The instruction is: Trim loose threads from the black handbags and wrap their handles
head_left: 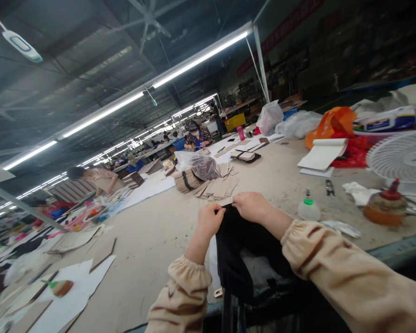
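Note:
Both hands are pinched along the top edge of a piece of black cloth point(235, 259), which hangs over the near edge of the table. My left hand point(210, 221) grips its left corner. A short way to the right, my right hand point(252, 206) holds the same edge between thumb and fingers. The lower part of the cloth falls into shadow, so its full shape is hidden. Just beyond the hands lies a fanned stack of beige pieces point(217, 188). Right of my right forearm stands a small bottle with a green collar point(308, 208).
On the right are a bottle of amber liquid point(386, 206), small black snips point(329, 188), a notepad point(324, 155) and a white fan point(402, 159). Left, another glue-like bottle point(60, 287) lies on white sheets. People point(198, 136) work farther along the long table point(142, 259).

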Tool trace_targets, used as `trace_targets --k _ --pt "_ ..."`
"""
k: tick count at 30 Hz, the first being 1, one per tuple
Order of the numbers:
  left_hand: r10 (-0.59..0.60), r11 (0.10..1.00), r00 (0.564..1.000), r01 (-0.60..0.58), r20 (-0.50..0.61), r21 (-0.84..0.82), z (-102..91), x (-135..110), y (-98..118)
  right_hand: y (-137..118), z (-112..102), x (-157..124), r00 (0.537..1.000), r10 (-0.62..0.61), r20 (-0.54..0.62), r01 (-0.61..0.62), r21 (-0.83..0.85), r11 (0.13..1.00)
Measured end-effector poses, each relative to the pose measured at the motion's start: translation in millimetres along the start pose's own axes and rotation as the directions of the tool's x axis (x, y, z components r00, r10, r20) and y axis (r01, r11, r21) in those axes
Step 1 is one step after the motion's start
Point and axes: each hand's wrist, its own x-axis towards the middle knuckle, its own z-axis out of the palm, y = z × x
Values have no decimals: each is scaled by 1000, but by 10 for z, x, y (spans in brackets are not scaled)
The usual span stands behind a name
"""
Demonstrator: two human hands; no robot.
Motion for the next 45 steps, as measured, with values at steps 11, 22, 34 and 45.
trace_targets --k 11,22,34,45 --pt "52 997 998 -51 -20 54 37 33 14 48 35 -7 999 -12 -45 10 -34 999" --pt "1 990 999 6 -48 140 59 19 74 10 52 3 996 -26 -81 23 -28 999" --pt "-38 982 998 45 -39 182 74 24 239 229 -13 -24 994 -107 -28 107 25 994" --pt "-12 993 998 20 -67 118 103 26 129 -2 71 125 994 -105 -42 103 -43 994"
